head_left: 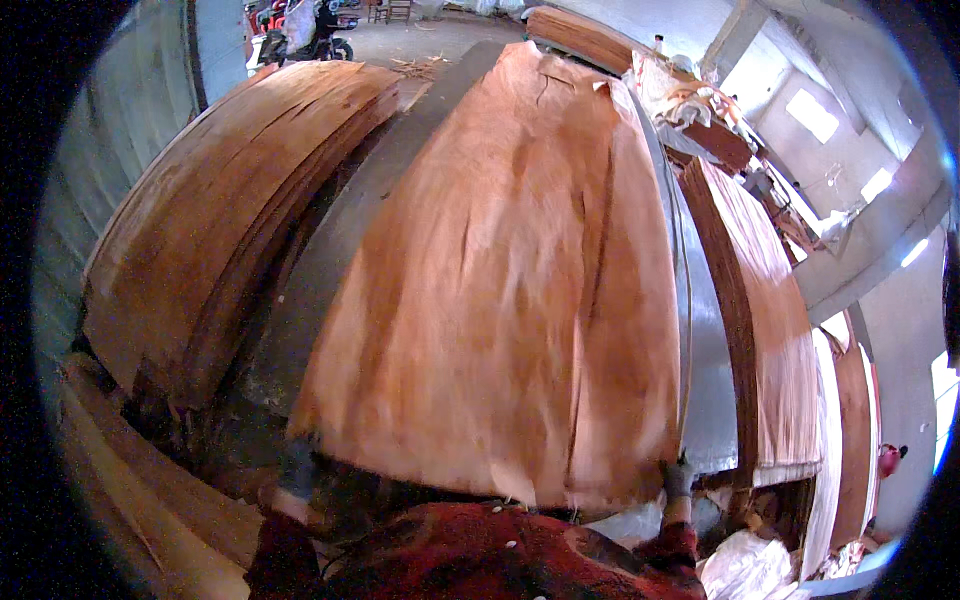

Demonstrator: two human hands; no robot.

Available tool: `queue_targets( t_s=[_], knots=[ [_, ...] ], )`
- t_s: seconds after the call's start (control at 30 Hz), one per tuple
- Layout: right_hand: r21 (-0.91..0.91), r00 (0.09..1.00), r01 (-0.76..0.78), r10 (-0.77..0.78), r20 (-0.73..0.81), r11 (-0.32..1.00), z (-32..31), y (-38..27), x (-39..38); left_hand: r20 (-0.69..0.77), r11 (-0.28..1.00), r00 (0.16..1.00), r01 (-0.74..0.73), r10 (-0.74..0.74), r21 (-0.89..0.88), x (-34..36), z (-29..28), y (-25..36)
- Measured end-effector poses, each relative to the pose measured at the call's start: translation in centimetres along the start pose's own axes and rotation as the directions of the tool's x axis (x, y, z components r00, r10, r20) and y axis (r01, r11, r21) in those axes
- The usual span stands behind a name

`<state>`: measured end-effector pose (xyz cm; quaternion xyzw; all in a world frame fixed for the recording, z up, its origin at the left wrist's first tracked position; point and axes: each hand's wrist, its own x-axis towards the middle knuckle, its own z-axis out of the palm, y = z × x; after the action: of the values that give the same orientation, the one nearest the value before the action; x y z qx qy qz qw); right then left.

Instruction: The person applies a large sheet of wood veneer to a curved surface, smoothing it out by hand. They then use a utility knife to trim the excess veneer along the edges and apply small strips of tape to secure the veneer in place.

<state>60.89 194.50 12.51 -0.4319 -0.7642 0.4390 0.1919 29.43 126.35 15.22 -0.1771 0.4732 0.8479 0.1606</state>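
Note:
A long reddish-brown veneer sheet (pixel 500 300), creased and slightly split lengthwise, stretches away from me over a grey board (pixel 705 370). My left hand (pixel 298 465), in a grey covering, is at the sheet's near left corner; its fingers are blurred and partly hidden. My right hand (pixel 677 475), also gloved, grips the near right corner. A thin cord or strip (pixel 681 290) runs along the sheet's right side. My red patterned sleeves and front show along the lower edge.
Veneer stacks stand left (pixel 200 240) and right (pixel 770 330), with another (pixel 570 35) at the far end. More sheets (pixel 140 470) lie at lower left. A metal wall (pixel 120 130) bounds the left; a scooter (pixel 300 40) stands behind. White crumpled material (pixel 745 565) is at lower right.

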Motion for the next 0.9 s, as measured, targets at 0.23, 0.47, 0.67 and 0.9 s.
queue_targets(
  t_s=[0.23,0.47,0.67,0.9],
  knots=[
    [-0.41,0.99,-0.103,0.052,-0.132,0.906,-2.7,2.5,0.2,-0.116,0.993,0.989,-0.096,0.088,-0.064,-2.1,-1.3,-2.8],
    [-0.276,1.0,0.001,-0.008,-0.024,0.961,-0.6,4.4,-3.0,-0.16,0.98,0.972,-0.186,0.172,-0.076,-0.6,-2.2,-1.9],
    [-0.398,0.995,-0.091,0.066,-0.076,0.913,-1.3,-2.5,-5.4,-0.222,0.958,0.944,-0.27,0.243,-0.101,-5.5,-2.4,-6.0],
    [-0.416,0.998,-0.019,-0.01,-0.068,0.909,-1.2,-1.3,-1.9,-0.24,0.979,0.952,-0.203,0.19,-0.028,-3.4,-0.5,-5.5]
  ],
)
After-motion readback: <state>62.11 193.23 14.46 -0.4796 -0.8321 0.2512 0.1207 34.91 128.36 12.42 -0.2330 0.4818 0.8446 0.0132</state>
